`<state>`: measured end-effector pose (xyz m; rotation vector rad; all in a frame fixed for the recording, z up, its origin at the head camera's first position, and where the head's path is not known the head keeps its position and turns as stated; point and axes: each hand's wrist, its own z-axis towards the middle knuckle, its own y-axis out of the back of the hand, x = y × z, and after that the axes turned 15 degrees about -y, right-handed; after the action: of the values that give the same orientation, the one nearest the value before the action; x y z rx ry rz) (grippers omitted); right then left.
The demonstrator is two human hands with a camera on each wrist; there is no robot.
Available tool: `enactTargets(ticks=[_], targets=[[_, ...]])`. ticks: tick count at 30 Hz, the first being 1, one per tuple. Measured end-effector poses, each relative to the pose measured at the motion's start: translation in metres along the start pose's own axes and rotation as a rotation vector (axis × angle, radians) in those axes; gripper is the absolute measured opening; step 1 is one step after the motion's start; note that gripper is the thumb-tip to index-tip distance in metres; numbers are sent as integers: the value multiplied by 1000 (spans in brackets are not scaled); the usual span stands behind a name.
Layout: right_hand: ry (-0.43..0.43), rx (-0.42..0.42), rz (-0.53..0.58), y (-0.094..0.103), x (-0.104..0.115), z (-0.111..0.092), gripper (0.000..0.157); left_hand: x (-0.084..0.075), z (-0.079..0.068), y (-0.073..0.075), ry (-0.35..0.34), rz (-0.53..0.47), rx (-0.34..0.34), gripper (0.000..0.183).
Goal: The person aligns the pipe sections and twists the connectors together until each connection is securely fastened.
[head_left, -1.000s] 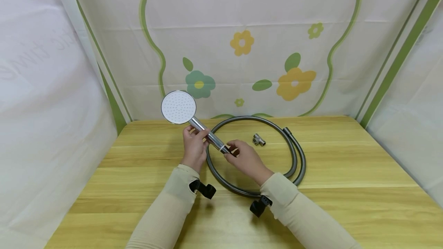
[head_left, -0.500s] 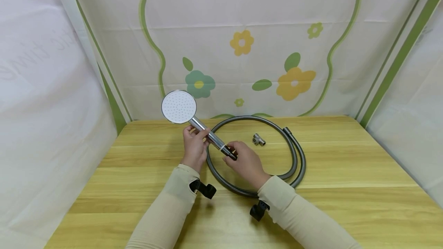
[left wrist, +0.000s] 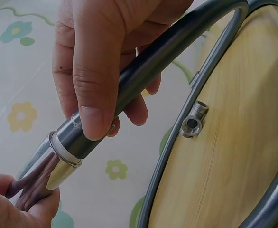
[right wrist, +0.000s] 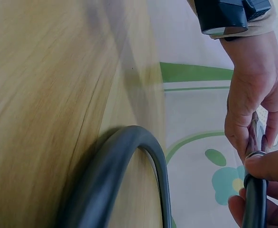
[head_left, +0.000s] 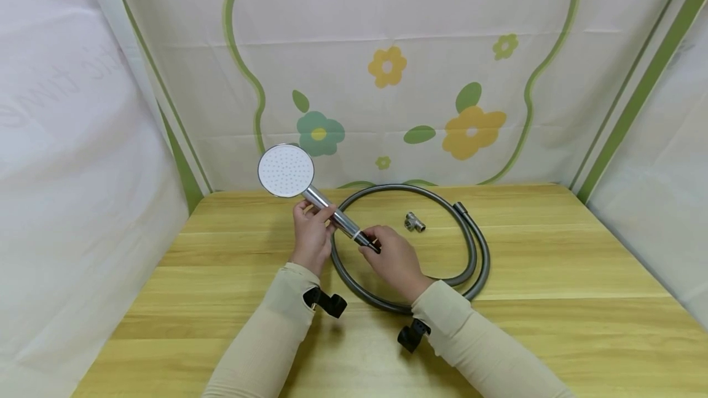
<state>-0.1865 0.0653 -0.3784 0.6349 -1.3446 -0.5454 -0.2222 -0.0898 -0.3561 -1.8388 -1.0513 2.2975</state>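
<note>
A handheld shower head (head_left: 286, 170) with a round white spray face and a chrome handle is held tilted above the table. My left hand (head_left: 311, 233) grips the handle around its middle. At the handle's lower end, my right hand (head_left: 394, 258) pinches the dark connector (left wrist: 77, 137) of a grey shower hose (left wrist: 170, 50) between thumb and fingers. The connector meets a white ring on the handle in the left wrist view; how far it is screwed on is hidden. In the right wrist view, the connector and handle stand in line.
The rest of the hose lies looped on the wooden table (head_left: 553, 263), its other end fitting (head_left: 460, 208) at the back right. Inside the loop sits a small metal tee valve (head_left: 413, 222). A patterned cloth (head_left: 343, 66) hangs behind the table.
My right hand has turned slightly at the connector, its wrist shifting a little toward me and left. My left hand and the shower head stay almost still.
</note>
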Motion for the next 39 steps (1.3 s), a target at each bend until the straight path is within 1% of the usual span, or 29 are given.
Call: enactTargets(ticks=[9, 21, 30, 39], targets=[[-21, 23, 75, 0, -2, 1, 25, -2, -3, -1, -4, -10, 10, 53], [-25, 67, 99, 3, -3, 4, 24, -3, -3, -2, -7, -31, 11, 52], [-15, 85, 88, 3, -3, 6, 25, -2, -2, -2, -4, -29, 1, 51], [-53, 138, 141, 3, -1, 7, 25, -1, -1, -1, 1, -23, 9, 50]])
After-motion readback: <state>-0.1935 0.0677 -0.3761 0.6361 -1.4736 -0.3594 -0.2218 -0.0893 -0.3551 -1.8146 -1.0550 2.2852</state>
